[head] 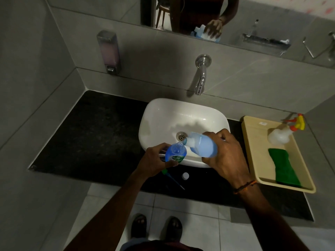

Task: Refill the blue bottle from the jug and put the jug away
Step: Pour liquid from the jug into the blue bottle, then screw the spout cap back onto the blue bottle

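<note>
My left hand (154, 161) grips the small blue bottle (175, 153) with a green and white label, held upright and uncapped over the front rim of the white sink (154, 115). My right hand (224, 154) holds the jug (203, 144), a pale container of blue liquid, tipped on its side with its mouth touching the bottle's neck. On the black counter (101, 134) below the bottle lie the green pump head with its tube (172, 179) and a small white cap (185, 176).
A chrome tap (200, 78) juts from the wall above the sink. A beige tray (253, 153) at the right holds a spray bottle (282, 132) and a green sponge (282, 169). A soap dispenser (108, 51) hangs at the left wall, a mirror above.
</note>
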Tool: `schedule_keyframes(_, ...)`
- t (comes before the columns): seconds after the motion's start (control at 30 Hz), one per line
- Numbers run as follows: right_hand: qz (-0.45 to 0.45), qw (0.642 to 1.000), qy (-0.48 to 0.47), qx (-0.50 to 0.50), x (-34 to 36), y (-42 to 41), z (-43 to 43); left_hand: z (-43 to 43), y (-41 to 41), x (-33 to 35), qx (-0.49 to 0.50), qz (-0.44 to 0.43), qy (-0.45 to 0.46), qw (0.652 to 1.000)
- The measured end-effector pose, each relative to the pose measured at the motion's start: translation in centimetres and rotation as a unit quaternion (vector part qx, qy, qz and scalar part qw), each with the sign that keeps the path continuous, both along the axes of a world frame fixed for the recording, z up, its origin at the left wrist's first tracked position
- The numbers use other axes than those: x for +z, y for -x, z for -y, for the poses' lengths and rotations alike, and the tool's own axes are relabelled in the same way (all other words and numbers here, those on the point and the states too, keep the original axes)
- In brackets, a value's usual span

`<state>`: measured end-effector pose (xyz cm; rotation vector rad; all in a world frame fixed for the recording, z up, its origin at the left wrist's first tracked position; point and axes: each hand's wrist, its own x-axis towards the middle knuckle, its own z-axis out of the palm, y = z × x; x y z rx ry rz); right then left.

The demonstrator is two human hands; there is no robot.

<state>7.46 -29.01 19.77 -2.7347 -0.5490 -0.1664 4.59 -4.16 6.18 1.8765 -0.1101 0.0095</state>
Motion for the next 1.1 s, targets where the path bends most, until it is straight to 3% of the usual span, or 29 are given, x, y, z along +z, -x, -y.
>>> schedule_keyframes(0.13, -0.061, 0.983, -0.17, -0.03, -2.5, -0.2, 1.7, -1.2, 0.9, -0.5, 0.008, -0.018, 0.007, 1.0)
schedule_keyframes(0.23, -0.164, 0.944, -0.281, -0.06, -4.9, 0.2, 3.8, -2.9, 2.0, -1.9, 0.011, -0.049, -0.001, 0.999)
schedule_keyframes(0.4, -0.236, 0.899, -0.356, -0.095, -9.1, 1.5, 7.3, -5.6, 3.9, -5.0, 0.055, -0.121, -0.01, 0.991)
schedule_keyframes(0.5, -0.273, 0.886, -0.357, -0.115, -11.7, 1.7, 9.1, -6.4, 4.6, -6.5, 0.085, -0.157, -0.029, 0.983)
schedule_keyframes(0.8, -0.293, 0.902, -0.286, -0.14, -17.3, 1.5, 12.0, -6.8, 4.9, -9.5, 0.102, -0.215, -0.084, 0.968)
schedule_keyframes(1.1, -0.292, 0.909, -0.256, -0.149, -18.9, 1.2, 12.3, -6.0, 4.5, -9.8, 0.106, -0.233, -0.069, 0.964)
